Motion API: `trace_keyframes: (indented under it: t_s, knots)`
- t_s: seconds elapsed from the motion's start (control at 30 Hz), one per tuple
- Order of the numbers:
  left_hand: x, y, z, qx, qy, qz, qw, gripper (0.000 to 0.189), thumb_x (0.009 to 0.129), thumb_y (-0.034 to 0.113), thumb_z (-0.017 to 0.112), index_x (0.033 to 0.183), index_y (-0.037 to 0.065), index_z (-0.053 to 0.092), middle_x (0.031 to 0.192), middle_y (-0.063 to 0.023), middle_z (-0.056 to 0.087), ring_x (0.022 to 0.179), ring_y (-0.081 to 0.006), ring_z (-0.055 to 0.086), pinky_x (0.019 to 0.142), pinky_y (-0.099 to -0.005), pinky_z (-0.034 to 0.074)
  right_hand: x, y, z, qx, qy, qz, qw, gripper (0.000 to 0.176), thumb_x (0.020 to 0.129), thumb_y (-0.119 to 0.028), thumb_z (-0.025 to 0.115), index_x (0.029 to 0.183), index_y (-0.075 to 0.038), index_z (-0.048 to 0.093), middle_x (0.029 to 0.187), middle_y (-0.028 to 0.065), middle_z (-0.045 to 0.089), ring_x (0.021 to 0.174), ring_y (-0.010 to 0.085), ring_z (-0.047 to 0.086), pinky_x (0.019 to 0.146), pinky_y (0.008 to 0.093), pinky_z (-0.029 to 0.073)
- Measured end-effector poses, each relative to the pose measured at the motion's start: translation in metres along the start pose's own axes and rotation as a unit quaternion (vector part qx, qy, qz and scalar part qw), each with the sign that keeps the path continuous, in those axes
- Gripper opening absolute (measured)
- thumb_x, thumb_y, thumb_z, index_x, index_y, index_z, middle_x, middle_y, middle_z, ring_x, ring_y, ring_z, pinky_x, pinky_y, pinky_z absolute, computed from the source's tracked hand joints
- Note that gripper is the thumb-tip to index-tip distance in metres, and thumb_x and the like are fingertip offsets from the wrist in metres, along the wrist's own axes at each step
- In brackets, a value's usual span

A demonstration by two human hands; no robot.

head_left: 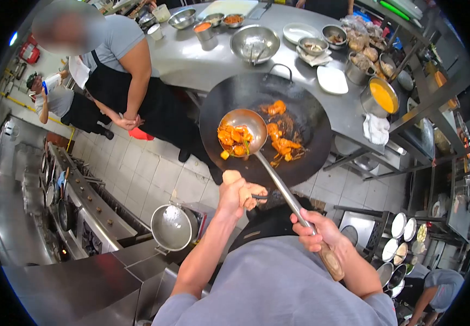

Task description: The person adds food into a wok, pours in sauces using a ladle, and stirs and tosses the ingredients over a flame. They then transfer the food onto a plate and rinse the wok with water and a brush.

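My left hand [234, 196] is closed around the near handle of a large black wok [218, 98], with a beige folded cloth [232, 176] bunched in the grip. In my right hand [322, 231] is a long metal ladle [281, 187] with a wooden handle end. The ladle's bowl is over the left part of the wok and holds orange-sauced food pieces [234, 136] with bits of green. More sauced pieces [284, 145] lie on the wok's dark inner surface, right of the ladle.
Beyond the wok, a steel table [186, 60] carries a mixing bowl [255, 43], a white square plate [332, 80] and a pot of orange liquid [381, 96]. A person in a black apron [159, 111] stands at left. A steel pot [173, 228] sits below my left arm.
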State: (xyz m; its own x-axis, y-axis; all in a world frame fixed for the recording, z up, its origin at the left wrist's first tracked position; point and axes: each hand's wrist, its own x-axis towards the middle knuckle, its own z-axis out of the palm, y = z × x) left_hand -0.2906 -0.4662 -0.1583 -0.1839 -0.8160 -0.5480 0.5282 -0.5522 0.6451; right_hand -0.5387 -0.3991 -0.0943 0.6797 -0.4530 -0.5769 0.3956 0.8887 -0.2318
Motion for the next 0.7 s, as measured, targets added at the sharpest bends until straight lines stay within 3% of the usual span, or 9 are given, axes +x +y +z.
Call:
trace_keyframes:
  t_s: [0.13, 0.37, 0.43, 0.57, 0.63, 0.67, 0.7]
  knots:
    - [0.004, -0.006, -0.001, 0.002, -0.002, -0.002, 1.0, 0.015, 0.087, 0.013, 0.042, 0.083, -0.001, 0.044, 0.079, -0.0314, 0.064, 0.053, -0.0343, 0.063, 0.034, -0.0301, 0.041, -0.012, -0.02, -0.018, 0.05, -0.046, 0.006, 0.998, 0.03, 0.102, -0.038, 0.042, 0.102, -0.009, 0.049, 0.063, -0.0047, 0.037, 0.041, 0.0011, 0.031, 0.033, 0.0202, 0.03]
    - [0.022, -0.024, 0.02, -0.014, -0.013, 0.025, 1.0, 0.011, 0.078, 0.011, 0.048, 0.075, 0.001, 0.046, 0.075, -0.0299, 0.064, 0.05, -0.0312, 0.062, 0.035, -0.0302, 0.044, -0.068, -0.097, -0.043, 0.137, -0.126, -0.051, 0.981, 0.029, 0.104, -0.034, 0.038, 0.104, -0.006, 0.045, 0.064, -0.0042, 0.036, 0.039, -0.0009, 0.031, 0.029, 0.0185, 0.03]
    - [0.012, -0.027, 0.034, -0.022, 0.063, 0.031, 0.997, 0.021, 0.073, 0.019, 0.055, 0.075, -0.002, 0.054, 0.071, -0.0233, 0.064, 0.047, -0.0269, 0.059, 0.034, -0.0296, 0.04, -0.084, -0.123, -0.053, 0.165, -0.133, -0.09, 0.973, 0.029, 0.104, -0.034, 0.037, 0.104, -0.006, 0.045, 0.064, -0.0031, 0.037, 0.039, -0.0004, 0.032, 0.028, 0.0192, 0.034]
    - [0.005, -0.046, 0.024, -0.033, 0.072, 0.005, 0.997, 0.025, 0.072, 0.021, 0.057, 0.081, -0.002, 0.056, 0.071, -0.0201, 0.064, 0.049, -0.0263, 0.06, 0.035, -0.0294, 0.042, -0.097, -0.183, -0.084, 0.092, -0.074, -0.17, 0.978, 0.029, 0.103, -0.035, 0.04, 0.104, -0.007, 0.046, 0.063, -0.0029, 0.038, 0.038, 0.0006, 0.031, 0.028, 0.0199, 0.033]
    - [0.001, -0.058, 0.021, -0.031, 0.117, 0.061, 0.991, 0.024, 0.071, 0.022, 0.058, 0.081, 0.0, 0.056, 0.07, -0.0187, 0.064, 0.048, -0.0256, 0.06, 0.035, -0.0295, 0.043, -0.088, -0.206, -0.109, -0.088, 0.062, -0.263, 0.959, 0.026, 0.103, -0.032, 0.038, 0.106, -0.007, 0.044, 0.063, -0.0026, 0.039, 0.039, 0.0031, 0.034, 0.03, 0.0221, 0.033]
    - [-0.006, -0.056, 0.027, -0.04, 0.125, 0.049, 0.99, 0.025, 0.07, 0.021, 0.058, 0.082, -0.001, 0.056, 0.07, -0.0176, 0.064, 0.048, -0.0261, 0.06, 0.035, -0.0295, 0.044, -0.079, -0.216, -0.121, -0.09, 0.064, -0.26, 0.959, 0.026, 0.103, -0.032, 0.038, 0.106, -0.007, 0.044, 0.063, -0.0026, 0.039, 0.039, 0.0031, 0.034, 0.03, 0.0221, 0.033]
    - [-0.013, -0.056, 0.034, -0.044, 0.15, 0.055, 0.986, 0.025, 0.07, 0.02, 0.058, 0.082, -0.001, 0.055, 0.069, -0.0167, 0.063, 0.048, -0.0261, 0.06, 0.035, -0.0294, 0.044, -0.065, -0.223, -0.133, -0.15, 0.153, -0.272, 0.938, 0.023, 0.102, -0.031, 0.042, 0.102, -0.008, 0.044, 0.062, -0.0029, 0.038, 0.039, 0.0035, 0.033, 0.03, 0.0231, 0.033]
